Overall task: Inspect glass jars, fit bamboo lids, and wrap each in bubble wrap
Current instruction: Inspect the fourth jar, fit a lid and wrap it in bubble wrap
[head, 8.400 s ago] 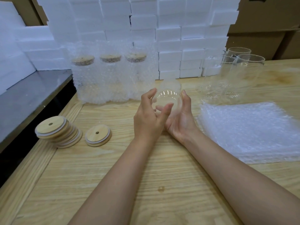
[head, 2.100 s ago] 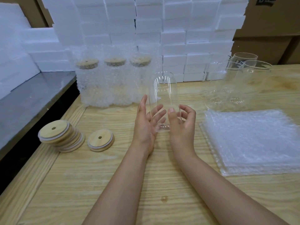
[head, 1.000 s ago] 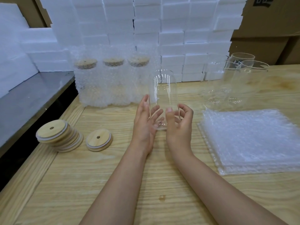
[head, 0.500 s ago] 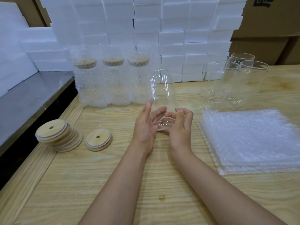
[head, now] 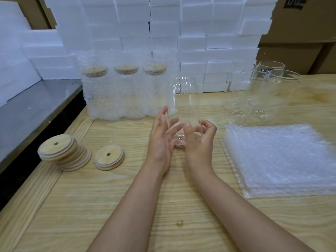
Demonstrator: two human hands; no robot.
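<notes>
A clear glass jar is held upside down above the wooden table, its rounded base up and its mouth down between my hands. My left hand lies against its left side with straight fingers. My right hand curls thumb and fingers round its lower end. A single bamboo lid lies left of my hands, beside a leaning stack of bamboo lids. A pile of bubble wrap sheets lies to the right.
Three lidded jars wrapped in bubble wrap stand at the back left. Several bare glass jars stand at the back right. White foam blocks are stacked behind, cardboard boxes at right, a grey metal surface at left.
The jar went from lying mouth-toward-me in both hands to standing upside down between them. In the last second my right fingers shifted round its lower end.
</notes>
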